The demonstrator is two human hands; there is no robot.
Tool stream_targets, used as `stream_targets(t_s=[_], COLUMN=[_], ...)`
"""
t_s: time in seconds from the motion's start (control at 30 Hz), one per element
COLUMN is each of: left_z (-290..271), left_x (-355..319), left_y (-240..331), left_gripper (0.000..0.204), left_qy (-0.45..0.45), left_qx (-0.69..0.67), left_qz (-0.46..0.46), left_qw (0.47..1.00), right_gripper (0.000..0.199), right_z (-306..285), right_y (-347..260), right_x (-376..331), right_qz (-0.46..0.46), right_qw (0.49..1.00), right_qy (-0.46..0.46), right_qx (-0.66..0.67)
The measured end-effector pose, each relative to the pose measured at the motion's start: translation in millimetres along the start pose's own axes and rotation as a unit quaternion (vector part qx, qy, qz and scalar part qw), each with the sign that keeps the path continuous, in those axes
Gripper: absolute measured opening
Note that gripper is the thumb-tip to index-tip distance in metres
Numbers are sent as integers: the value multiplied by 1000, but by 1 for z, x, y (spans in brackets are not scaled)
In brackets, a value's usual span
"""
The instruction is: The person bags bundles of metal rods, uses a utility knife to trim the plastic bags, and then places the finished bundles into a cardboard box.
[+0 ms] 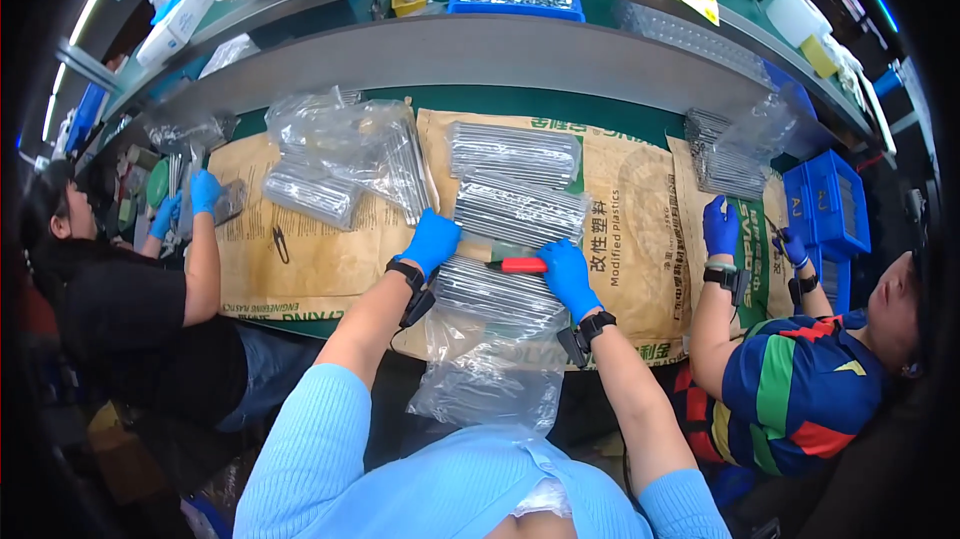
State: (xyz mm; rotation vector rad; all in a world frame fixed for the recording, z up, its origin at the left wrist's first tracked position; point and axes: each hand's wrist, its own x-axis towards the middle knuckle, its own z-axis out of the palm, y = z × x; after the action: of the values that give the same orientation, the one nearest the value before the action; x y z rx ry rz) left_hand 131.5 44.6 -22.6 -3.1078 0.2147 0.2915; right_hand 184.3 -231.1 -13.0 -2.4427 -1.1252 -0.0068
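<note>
The person's right hand (pixel 567 277), in a blue glove, is closed around a red-handled cutting tool (pixel 522 265) whose handle sticks out to the left of the fist; whether a blade is exposed can't be made out. The left hand (pixel 430 242), also in a blue glove, lies flat with fingers curled on the upper left corner of a clear plastic bag packed with thin grey metal rods (pixel 497 291), pinning it rather than gripping it. The bag sits directly under and between both hands, on brown printed paper sacking (pixel 330 259) spread over the bench; its loose open end (pixel 490 389) hangs off the near edge toward the person.

Risks, as judged:
- The tool tip points toward the left hand, with only a short gap between. A slip along slick film could run it into the glove.
- The hold is only a press on one corner. The bag may skate on the paper and twist under cutting force.
- The slack end overhangs the edge. If the film opens wide, rods could slide out toward the lap.
- More rod bags (pixel 515 209) are stacked just above the grip; a jerk could knock the pile.

Co-workers' gloved hands to either side, left (pixel 204 191) and right (pixel 720 227), are well apart from the tool.
</note>
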Motion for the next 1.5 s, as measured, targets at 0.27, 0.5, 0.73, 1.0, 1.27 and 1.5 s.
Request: stream_targets(t_s=[0.27, 0.5, 0.73, 1.0, 1.27, 1.5], left_z=[-58, -184, -220, -146, -32, -14], left_x=[-36, -112, -123, 7, 111, 107], left_y=[2, 12, -18, -41, -48, -57], left_gripper=[32, 40, 32, 34, 37, 25], left_qy=[-62, -145, -237, -67, 166, 226], left_qx=[-146, -320, -324, -595, -694, -680], left_qz=[112, 32, 109, -115, -309, -305], left_qw=[981, 935, 909, 793, 629, 627], right_gripper=[15, 15, 23, 20, 15, 15], right_z=[-44, -153, -197, -26, 7, 18], right_y=[-11, -85, -95, 111, 103, 95], right_x=[-10, -24, 12, 67, 118, 118], right_qz=[139, 110, 57, 368, 413, 389], right_qw=[982, 968, 924, 848, 708, 712], right_qy=[69, -35, -185, 92, 157, 241], right_qx=[105, 222, 329, 371, 551, 532])
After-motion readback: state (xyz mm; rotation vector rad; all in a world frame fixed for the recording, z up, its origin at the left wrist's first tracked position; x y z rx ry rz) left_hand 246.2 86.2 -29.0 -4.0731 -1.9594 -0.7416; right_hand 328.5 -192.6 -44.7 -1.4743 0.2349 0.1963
